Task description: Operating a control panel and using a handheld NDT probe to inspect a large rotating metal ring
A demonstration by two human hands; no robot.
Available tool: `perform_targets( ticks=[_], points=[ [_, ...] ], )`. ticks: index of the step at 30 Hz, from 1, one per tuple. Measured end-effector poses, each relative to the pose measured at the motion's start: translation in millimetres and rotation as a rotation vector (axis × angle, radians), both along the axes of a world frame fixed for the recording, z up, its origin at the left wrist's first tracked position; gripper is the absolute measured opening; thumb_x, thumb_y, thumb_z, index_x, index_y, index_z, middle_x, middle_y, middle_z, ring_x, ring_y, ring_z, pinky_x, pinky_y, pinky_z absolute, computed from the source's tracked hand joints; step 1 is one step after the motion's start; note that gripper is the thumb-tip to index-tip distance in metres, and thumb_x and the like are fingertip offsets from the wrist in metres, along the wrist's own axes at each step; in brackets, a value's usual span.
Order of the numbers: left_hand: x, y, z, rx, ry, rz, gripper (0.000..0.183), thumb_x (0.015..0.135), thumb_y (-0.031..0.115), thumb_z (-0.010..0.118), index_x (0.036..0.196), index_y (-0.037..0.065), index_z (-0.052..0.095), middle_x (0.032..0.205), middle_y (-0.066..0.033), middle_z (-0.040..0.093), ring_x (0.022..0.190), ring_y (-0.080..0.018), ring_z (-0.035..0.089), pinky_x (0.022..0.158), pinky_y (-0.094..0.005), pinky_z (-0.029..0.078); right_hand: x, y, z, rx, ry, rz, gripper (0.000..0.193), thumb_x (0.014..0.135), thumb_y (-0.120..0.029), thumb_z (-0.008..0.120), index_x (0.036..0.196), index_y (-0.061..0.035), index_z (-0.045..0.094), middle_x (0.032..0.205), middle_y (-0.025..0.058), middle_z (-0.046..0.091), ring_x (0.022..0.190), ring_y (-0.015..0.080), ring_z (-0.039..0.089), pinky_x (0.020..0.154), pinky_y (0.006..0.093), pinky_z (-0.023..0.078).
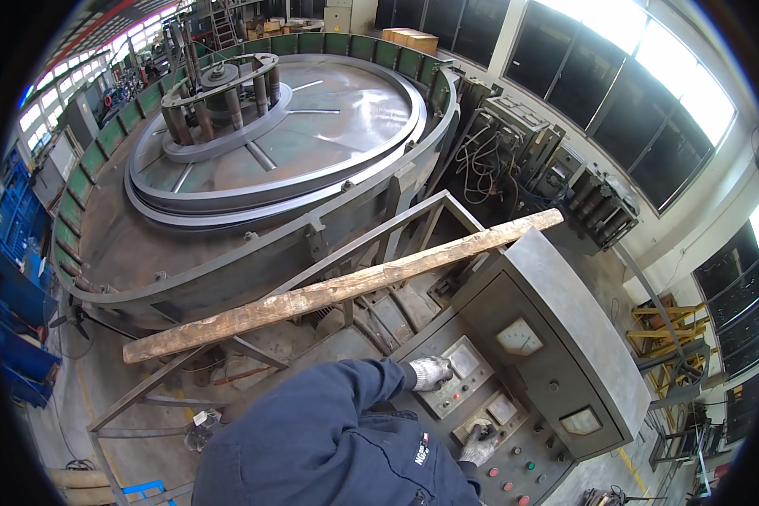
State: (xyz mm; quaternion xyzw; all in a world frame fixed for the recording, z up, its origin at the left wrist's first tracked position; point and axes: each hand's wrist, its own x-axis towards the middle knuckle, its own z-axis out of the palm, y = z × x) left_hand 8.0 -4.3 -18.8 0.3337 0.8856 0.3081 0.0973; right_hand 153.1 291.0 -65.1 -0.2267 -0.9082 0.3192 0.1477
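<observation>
The left hand [433,373], in a grey-white knit glove with a navy-blue sleeve behind it, is at the left side of an upper rectangular light-metal instrument plate [474,384]. Its fingers point toward the plate; whether they grip a control cannot be told.

The right hand [479,444], gloved alike, is at the lower edge of a smaller light-metal instrument plate [503,408]. Its fingers are bent; whether they close on a knob cannot be told.

Both plates are mounted on the sloping panel of a grey sheet-metal control console [584,320], the smaller plate being nearer the person. Red push buttons [508,487] and a green push button [530,465] are set beside and below the right hand. The raised face of the console carries 2 white-faced gauges [519,337].

Beyond the console, a long, rough wooden plank [346,291] lies across a grey metal frame [156,388]; its right end is beside the top of the console. Behind the frame, a low curved wall [270,264] surrounds a large round metal turntable [354,126]. Loose cables [478,160] hang on machinery to the right of the wall.
</observation>
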Motion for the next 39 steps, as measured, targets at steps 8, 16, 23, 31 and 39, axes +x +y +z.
perform_targets(
  ticks=[8, 16, 23, 31, 39],
  points=[
    [-2.7, 0.5, -14.1, 0.025, 0.021, 0.012, 0.025, 0.082, 0.015, 0.073, 0.103, 0.004, 0.07, 0.109, -0.0199, 0.065, 0.108, -0.0407, 0.065, 0.093, -0.0511, 0.054, -0.3, -6.5, 8.4, 0.04, -0.024, -0.007, 0.037, 0.095, -0.031, 0.075, 0.117, -0.0012, 0.07, 0.109, 0.0216, 0.074, 0.099, 0.0397, 0.071, 0.089, 0.049, 0.055],
    [-2.1, 1.8, -10.3, 0.037, 0.023, 0.026, 0.023, 0.08, 0.014, 0.073, 0.1, 0.003, 0.072, 0.11, -0.0227, 0.067, 0.11, -0.0427, 0.066, 0.094, -0.0513, 0.055, -0.1, -4.0, 8.4, 0.054, -0.053, -0.008, 0.038, 0.096, -0.032, 0.075, 0.118, -0.0015, 0.069, 0.11, 0.0216, 0.074, 0.099, 0.0398, 0.071, 0.089, 0.0493, 0.055],
    [-1.9, 1.3, -6.5, 0.037, 0.027, 0.013, 0.02, 0.079, 0.013, 0.073, 0.097, 0.003, 0.072, 0.107, -0.0226, 0.068, 0.109, -0.0428, 0.066, 0.094, -0.0513, 0.055, 1.0, 1.1, -0.2, 0.015, -0.018, 0.024, 0.039, 0.096, -0.032, 0.075, 0.119, -0.0009, 0.069, 0.11, 0.0209, 0.074, 0.099, 0.0388, 0.071, 0.088, 0.0478, 0.056],
    [-2.2, 1.9, -5.7, -0.001, 0.002, 0.009, 0.023, 0.081, 0.013, 0.072, 0.101, 0.003, 0.071, 0.112, -0.0233, 0.067, 0.111, -0.0429, 0.066, 0.095, -0.0518, 0.054, 0.6, 4.5, -9.0, 0.017, -0.018, -0.004, 0.043, 0.097, -0.035, 0.074, 0.122, -0.0006, 0.069, 0.114, 0.0226, 0.074, 0.103, 0.0384, 0.071, 0.091, 0.0473, 0.056],
    [1.5, 0.7, -1.3, 0.009, -0.01, 0.028, 0.024, 0.082, 0.014, 0.073, 0.104, 0.005, 0.07, 0.116, -0.0235, 0.064, 0.114, -0.0428, 0.064, 0.096, -0.0518, 0.054, 0.6, -10.5, 18.4, -0.014, -0.002, -0.001, 0.036, 0.096, -0.027, 0.075, 0.12, -0.0008, 0.07, 0.108, 0.0208, 0.075, 0.097, 0.0342, 0.073, 0.089, 0.0432, 0.058]
  ],
)
